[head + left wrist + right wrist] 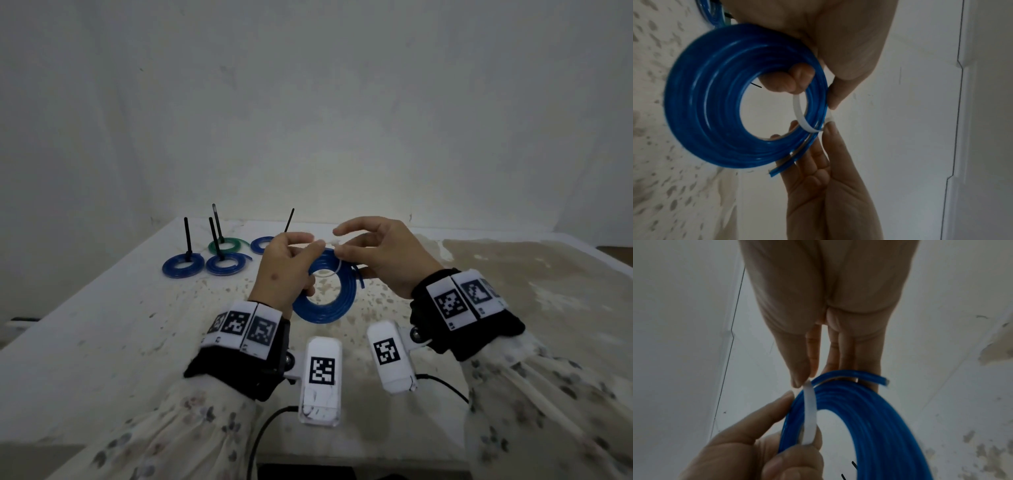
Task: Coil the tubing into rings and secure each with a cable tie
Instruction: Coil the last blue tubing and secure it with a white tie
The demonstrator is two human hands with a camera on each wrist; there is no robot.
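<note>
Nearest the camera, both forearms wear pale floral sleeves [178, 421], black wrist bands [469, 329] with square black-and-white marker tags, and white wrist-mounted camera boxes [321, 380].

Just beyond them, the left hand [284, 270] grips a coil of translucent blue plastic tubing [325, 298], wound in several turns and held up above the bench. In the left wrist view its curled fingers [785, 81] pass through the middle of the coil and the thumb lies on the outer rim. One cut end of the tubing sticks out loose at the side of the coil.

A thin white plastic cable tie [800, 113] loops around the turns of the coil at its upper edge. The left thumb and forefinger pinch the strap on one side, and the right hand [383, 260] pinches the tie's other end between thumb and forefinger just beside them, with its remaining fingers held out nearly straight behind the coil. The loop is slack, standing off the tubing.

Below lies the white, speckled and stained bench [102, 325].

Farther back on the left of the bench rest four small finished rings, close together: three blue rings [178, 266] and one green ring [226, 246], each carrying a black cable tie [187, 236] whose tail stands upright.

A plain pale wall [308, 102] rises behind the bench.
</note>
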